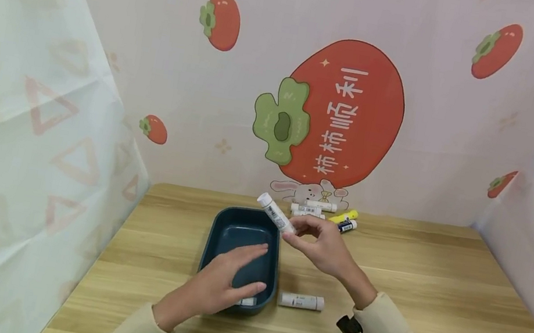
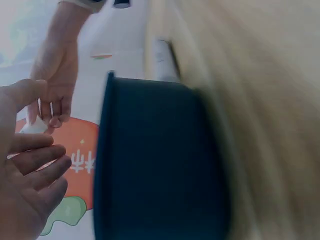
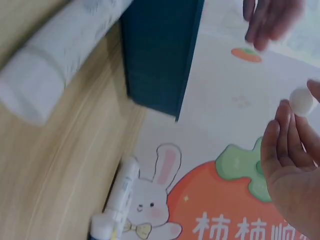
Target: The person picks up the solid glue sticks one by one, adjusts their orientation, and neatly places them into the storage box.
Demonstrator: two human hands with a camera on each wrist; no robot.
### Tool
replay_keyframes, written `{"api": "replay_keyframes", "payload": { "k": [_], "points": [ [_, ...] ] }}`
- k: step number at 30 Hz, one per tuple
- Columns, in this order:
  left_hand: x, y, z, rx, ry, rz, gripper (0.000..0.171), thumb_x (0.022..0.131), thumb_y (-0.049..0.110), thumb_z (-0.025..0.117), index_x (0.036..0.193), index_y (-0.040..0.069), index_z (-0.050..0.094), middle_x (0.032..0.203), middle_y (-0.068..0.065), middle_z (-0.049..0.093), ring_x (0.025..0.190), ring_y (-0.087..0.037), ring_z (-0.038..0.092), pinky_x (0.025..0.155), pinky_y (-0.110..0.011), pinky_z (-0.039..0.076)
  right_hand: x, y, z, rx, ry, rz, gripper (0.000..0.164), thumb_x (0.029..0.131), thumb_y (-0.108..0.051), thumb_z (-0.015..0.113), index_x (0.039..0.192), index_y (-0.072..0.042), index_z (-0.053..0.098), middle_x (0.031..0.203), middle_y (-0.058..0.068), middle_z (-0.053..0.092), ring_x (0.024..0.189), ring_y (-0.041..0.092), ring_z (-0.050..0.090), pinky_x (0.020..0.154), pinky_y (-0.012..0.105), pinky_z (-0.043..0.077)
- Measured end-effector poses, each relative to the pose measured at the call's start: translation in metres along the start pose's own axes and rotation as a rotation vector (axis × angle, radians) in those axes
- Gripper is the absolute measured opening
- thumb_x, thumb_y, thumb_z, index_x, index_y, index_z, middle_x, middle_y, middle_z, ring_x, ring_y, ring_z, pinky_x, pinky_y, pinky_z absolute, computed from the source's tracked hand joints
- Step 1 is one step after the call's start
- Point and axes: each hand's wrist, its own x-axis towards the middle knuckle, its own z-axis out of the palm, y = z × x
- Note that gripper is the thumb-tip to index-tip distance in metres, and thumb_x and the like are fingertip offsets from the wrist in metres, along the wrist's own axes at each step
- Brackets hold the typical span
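My right hand [image 1: 322,245] pinches a white glue stick [image 1: 277,214] with a printed label between thumb and fingertips. The stick is raised and tilted above the right rim of a dark blue bin [image 1: 277,262]. In the right wrist view its round white end [image 3: 302,102] faces the camera. My left hand [image 1: 221,282] is over the bin with fingers spread and nothing in its grasp. Partly hidden beneath it, a white item [image 1: 248,301] lies in the bin's near end. Another white glue stick [image 1: 301,301] lies on the table just right of the bin.
At the table's back edge lie several white sticks [image 1: 321,205], a yellow one [image 1: 345,217] and a dark blue one with a white cap [image 1: 348,225]. A printed cloth backdrop [image 1: 432,129] stands behind the wooden table [image 1: 416,286], with cloth on both sides.
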Motion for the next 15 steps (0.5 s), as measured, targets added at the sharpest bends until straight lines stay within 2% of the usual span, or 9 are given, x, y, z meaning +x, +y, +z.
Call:
{"api": "replay_keyframes", "payload": {
  "k": [3,6,12,15],
  "points": [
    [-0.011,-0.008,0.001,0.203,0.035,0.074,0.078,0.099,0.051,0.071,0.160,0.010,0.046,0.166,-0.009,0.048,0.153,-0.027,0.046,0.123,-0.054,0.043,0.002,0.004,-0.001,-0.042,-0.051,-0.002,0.021,0.095,-0.019,0.081,0.114,-0.011,0.078,0.105,0.003,0.076,0.091,0.016,0.069,0.087,0.029,0.062],
    [-0.023,-0.019,-0.001,0.350,0.088,0.082,0.091,0.094,0.058,0.074,0.162,0.008,0.041,0.168,-0.011,0.043,0.155,-0.029,0.044,0.125,-0.056,0.040,0.001,0.010,0.002,-0.082,-0.107,-0.008,0.019,0.095,-0.023,0.081,0.112,-0.015,0.078,0.102,-0.003,0.076,0.089,0.012,0.069,0.087,0.033,0.063],
    [-0.042,-0.038,-0.007,0.395,0.085,-0.069,0.121,0.084,0.075,0.072,0.171,0.011,0.017,0.178,-0.007,0.021,0.161,-0.029,0.032,0.128,-0.060,0.034,-0.005,0.019,0.014,-0.154,-0.205,-0.035,0.015,0.095,-0.025,0.082,0.107,-0.018,0.078,0.095,-0.008,0.075,0.085,0.008,0.067,0.084,0.034,0.063],
    [-0.047,-0.047,-0.010,0.421,0.076,-0.110,0.130,0.081,0.082,0.070,0.171,0.012,0.009,0.180,-0.006,0.012,0.163,-0.028,0.027,0.129,-0.059,0.032,-0.006,0.019,0.020,-0.178,-0.265,-0.037,0.014,0.095,-0.026,0.082,0.108,-0.020,0.078,0.097,-0.010,0.075,0.088,0.011,0.068,0.085,0.039,0.064]
  ]
}}
